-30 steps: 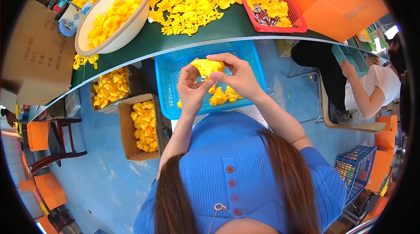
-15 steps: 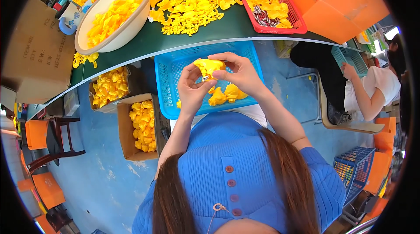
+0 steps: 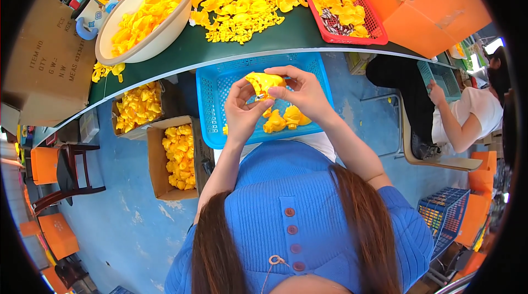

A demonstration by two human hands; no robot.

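Between both hands, above a blue plastic basket (image 3: 208, 104), I hold a yellow moulded plastic part (image 3: 263, 82) with a curved, hollow-looking shape. My left hand (image 3: 242, 111) grips its lower left side, thumb and fingers closed on it. From the right, my right hand (image 3: 302, 92) pinches it, thumb in front and fingers over the top. Something small and shiny shows at the part's lower edge by my left fingers; its kind is too small to make out. Below my hands, several assembled-looking yellow pieces (image 3: 276, 123) lie in the basket.
On the green table (image 3: 220, 52) stand a cream bowl (image 3: 159, 46) of yellow parts, loose yellow heaps (image 3: 242, 14), and a red basket (image 3: 352, 40) with yellow parts and small metallic pieces. Cardboard boxes (image 3: 157, 170) of yellow pieces sit lower left. A seated person (image 3: 467, 110) is at right.
Both hands keep hold of the yellow part in nearly the same place. The shiny bit at its lower edge shows less than before. The whole view has shifted very slightly.
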